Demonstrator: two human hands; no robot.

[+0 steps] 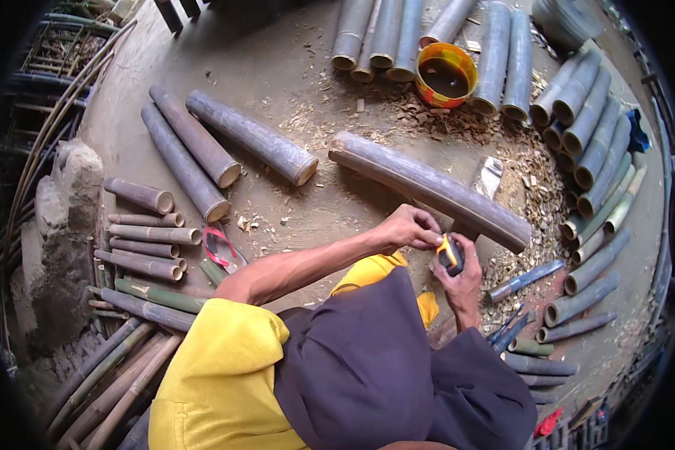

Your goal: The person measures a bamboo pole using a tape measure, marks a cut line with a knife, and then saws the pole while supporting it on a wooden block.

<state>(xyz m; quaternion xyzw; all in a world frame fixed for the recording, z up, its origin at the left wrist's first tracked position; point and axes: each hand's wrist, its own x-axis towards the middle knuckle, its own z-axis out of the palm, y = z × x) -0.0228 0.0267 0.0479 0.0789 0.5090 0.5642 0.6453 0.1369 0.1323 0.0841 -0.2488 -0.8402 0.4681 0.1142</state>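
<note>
A yellow and black tape measure (450, 256) sits in my right hand (463, 283), its fingers wrapped round the case. My left hand (410, 227) reaches across from the left, thumb and fingers pinched together at the upper edge of the case. Whether any blade is drawn out I cannot make out. Just beyond both hands, a thick grey-brown bamboo section (435, 187) lies slantwise, its right end nearer me. A shiny flat piece (489, 176) shows behind it.
Several bamboo sections (251, 135) lie at the left, with shorter pieces (154, 234) beside a rock (75, 187). More bamboo tubes (592, 150) line the right. An orange-yellow bucket (464, 69) of dark liquid stands at the back. Wood chips (536, 184) litter the ground.
</note>
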